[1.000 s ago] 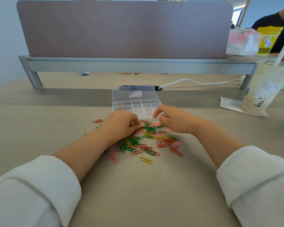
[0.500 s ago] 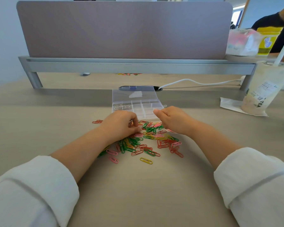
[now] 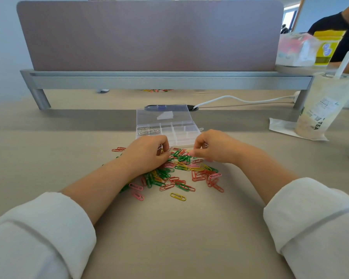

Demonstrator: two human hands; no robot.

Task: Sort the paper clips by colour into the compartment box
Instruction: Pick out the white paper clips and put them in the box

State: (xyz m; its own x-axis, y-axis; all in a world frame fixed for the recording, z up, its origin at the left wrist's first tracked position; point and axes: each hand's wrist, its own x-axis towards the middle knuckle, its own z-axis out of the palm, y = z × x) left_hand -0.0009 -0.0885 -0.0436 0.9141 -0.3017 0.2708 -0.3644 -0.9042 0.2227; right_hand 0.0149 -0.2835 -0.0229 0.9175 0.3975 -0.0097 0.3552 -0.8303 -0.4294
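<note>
Broadly, I start with the desk (image 3: 179,228), a wide pale surface that carries everything. On it, straight ahead of me, sits the compartment box (image 3: 186,132), clear plastic with its lid thrown back; its long axis runs left to right, and only the far-left cell holds clips, silver ones as far as I can tell. Just nearer than the box lies the heap of paper clips (image 3: 175,172), red, green, yellow and pink, pointing every way with no common heading. One yellow clip (image 3: 177,196) lies apart at the near edge, its long axis running left to right with a slight tilt.

My left hand (image 3: 147,153) rests curled on the heap's far-left part, thumb and forefinger pinched together; something pale may sit in that grip, but I cannot tell. My right hand (image 3: 212,147) hovers at the box's near-right corner, fingertips closed likewise, contents hidden.

I judge the clips light, stiff, slick wire, apt to hook one another; a pinch across a clip's middle, lifting it clear, seems best.
</note>
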